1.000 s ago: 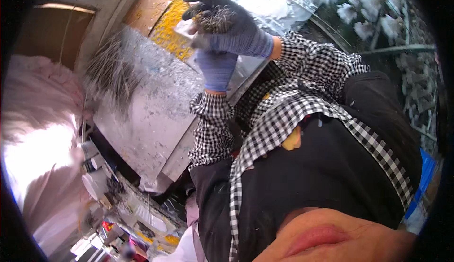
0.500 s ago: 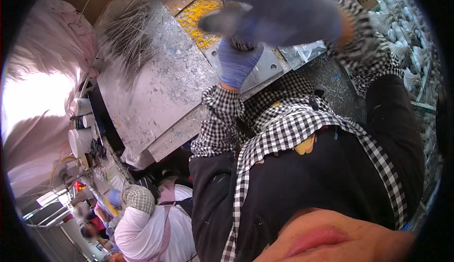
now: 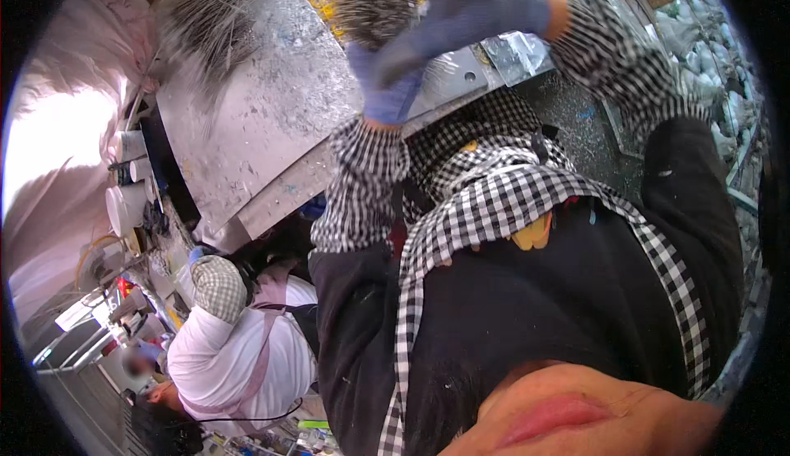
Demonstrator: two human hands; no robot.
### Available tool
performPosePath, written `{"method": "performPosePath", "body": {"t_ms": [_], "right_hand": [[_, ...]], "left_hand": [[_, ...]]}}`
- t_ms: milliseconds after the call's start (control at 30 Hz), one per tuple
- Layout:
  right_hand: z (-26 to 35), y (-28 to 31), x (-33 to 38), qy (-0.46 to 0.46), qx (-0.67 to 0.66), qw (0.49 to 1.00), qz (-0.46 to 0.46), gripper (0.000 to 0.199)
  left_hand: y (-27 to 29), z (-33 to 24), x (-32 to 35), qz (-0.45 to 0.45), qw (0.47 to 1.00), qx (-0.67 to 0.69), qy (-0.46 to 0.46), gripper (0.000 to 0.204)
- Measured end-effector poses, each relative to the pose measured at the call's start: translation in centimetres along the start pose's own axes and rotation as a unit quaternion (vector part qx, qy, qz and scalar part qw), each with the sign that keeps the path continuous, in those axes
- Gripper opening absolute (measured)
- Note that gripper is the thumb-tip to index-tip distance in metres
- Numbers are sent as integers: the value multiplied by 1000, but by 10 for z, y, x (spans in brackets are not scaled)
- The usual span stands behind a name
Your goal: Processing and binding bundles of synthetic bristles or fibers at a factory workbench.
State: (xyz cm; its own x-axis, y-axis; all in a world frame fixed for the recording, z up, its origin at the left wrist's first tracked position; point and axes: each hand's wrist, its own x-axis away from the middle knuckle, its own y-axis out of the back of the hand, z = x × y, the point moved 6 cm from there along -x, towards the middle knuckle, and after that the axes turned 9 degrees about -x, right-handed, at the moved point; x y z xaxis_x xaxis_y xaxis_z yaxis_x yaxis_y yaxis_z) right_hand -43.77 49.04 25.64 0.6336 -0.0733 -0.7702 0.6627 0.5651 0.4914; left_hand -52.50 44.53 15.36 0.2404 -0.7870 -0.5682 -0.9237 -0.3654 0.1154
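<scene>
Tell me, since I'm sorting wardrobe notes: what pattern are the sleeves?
Black-and-white check on the sleeves, in the head view.

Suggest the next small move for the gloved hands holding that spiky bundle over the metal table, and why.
Probably bring the bundle down onto the metal table to steady it. The right hand grips it from above and the left hand sits just below, both in blue gloves, raised over the table and blurred. Another spiky pile lies further back on the table.

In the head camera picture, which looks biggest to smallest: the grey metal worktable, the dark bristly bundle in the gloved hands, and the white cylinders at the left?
1. Grey metal worktable: by far the largest.
2. Dark bristly bundle.
3. White cylinders: each looks smallest, though they sit farther away, so this is unsure.
</scene>
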Motion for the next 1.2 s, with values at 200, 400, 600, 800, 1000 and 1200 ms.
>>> {"method": "performPosePath", "body": {"t_ms": [200,400,600,800,1000,1200], "right_hand": [[-17,-37,100,-190,93,976,-56,106],[-59,-74,158,-251,2,967,-49,105],[-54,-64,155,-194,45,980,0,111],[-78,-75,177,-235,77,968,35,81],[-65,-84,190,-183,126,972,69,67],[-4,-78,184,-308,-236,922,-7,96]], "left_hand": [[0,-21,2,-234,934,216,160,26],[13,62,37,153,983,-52,89,67],[21,124,51,336,834,-417,-129,97],[10,98,65,321,807,-488,-85,59],[17,137,118,203,935,-243,157,45],[14,43,132,284,910,-296,55,70]]}}
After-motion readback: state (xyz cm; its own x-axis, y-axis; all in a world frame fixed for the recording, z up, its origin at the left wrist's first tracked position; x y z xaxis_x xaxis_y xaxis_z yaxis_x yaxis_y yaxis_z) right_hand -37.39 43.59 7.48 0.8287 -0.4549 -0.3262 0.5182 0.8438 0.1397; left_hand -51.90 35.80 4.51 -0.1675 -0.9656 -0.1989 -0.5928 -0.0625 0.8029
